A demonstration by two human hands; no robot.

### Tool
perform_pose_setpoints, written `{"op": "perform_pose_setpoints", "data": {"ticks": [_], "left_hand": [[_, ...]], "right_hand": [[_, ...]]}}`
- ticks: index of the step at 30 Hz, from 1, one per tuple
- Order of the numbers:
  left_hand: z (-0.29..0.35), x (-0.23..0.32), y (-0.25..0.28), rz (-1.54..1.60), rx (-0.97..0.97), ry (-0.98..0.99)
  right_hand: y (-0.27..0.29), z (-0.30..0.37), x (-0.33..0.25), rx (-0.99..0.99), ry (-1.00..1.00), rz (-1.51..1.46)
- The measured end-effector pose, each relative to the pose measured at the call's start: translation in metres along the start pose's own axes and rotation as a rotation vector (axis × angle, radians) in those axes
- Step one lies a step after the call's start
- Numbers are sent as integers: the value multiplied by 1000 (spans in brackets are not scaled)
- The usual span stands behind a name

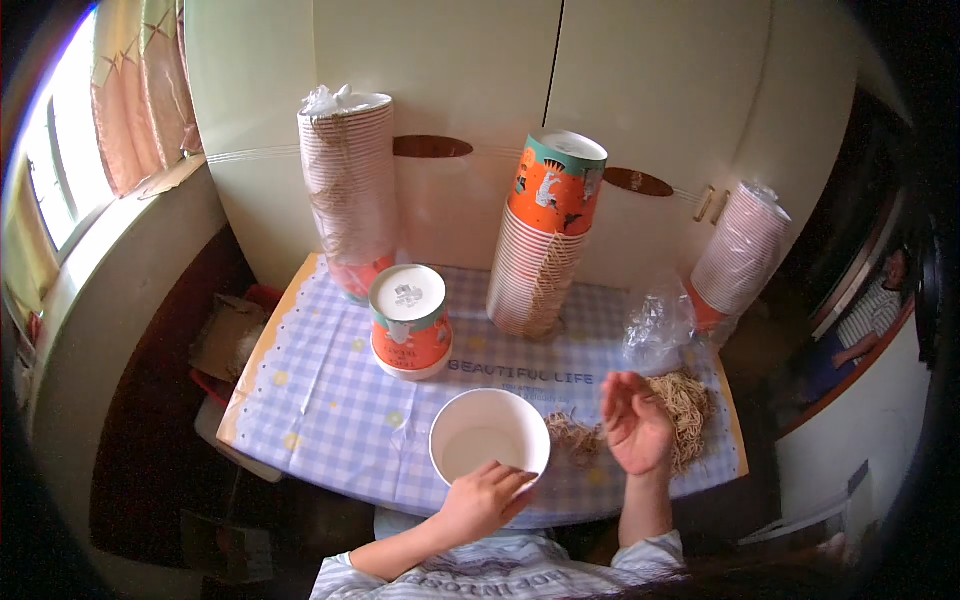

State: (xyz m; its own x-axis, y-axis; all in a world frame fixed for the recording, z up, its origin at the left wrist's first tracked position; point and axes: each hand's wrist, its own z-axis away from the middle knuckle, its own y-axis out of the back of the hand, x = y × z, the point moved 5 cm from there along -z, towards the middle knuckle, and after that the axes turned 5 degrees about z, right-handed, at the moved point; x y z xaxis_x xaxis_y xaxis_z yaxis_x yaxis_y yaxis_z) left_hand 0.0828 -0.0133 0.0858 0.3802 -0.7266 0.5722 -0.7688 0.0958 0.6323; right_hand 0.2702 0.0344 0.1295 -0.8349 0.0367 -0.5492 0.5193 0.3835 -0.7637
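An upright white paper tub (490,420) stands near the table's front edge, its inside bare to view. My left hand (487,498) is closed at its near rim, fingertips bent over the edge. Just right of the tub, my right hand (638,430) is raised with the palm showing and the fingers apart, holding nothing. Below and beside it lie a small clump of brown strands (575,436) and a larger heap of tan, crinkled strands (687,415). Behind the tub, an upside-down orange and green paper tub (410,335) rests on a white rim.
Tall stacks of paper tubs stand on the checked tablecloth (330,400): a bagged stack (350,180), an orange-topped stack (545,230) and a bagged stack (740,250). A crumpled clear bag (658,330) lies at right. Cabinet doors (450,70) rise behind. A person (872,315) appears far right.
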Motion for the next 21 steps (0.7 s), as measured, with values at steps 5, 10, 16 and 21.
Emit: {"op": "perform_pose_setpoints", "data": {"ticks": [5,10,16,21], "left_hand": [[-22,-4,24,151,156,107],[-30,-11,26,344,188,186],[-28,-23,24,372,241,217],[-23,-45,33,212,219,148]], "right_hand": [[-19,-10,36,-3,-82,18],[-24,-15,60,-36,-104,-71],[-19,-12,76,16,-161,-47],[-13,-15,67,-113,87,1122]]}}
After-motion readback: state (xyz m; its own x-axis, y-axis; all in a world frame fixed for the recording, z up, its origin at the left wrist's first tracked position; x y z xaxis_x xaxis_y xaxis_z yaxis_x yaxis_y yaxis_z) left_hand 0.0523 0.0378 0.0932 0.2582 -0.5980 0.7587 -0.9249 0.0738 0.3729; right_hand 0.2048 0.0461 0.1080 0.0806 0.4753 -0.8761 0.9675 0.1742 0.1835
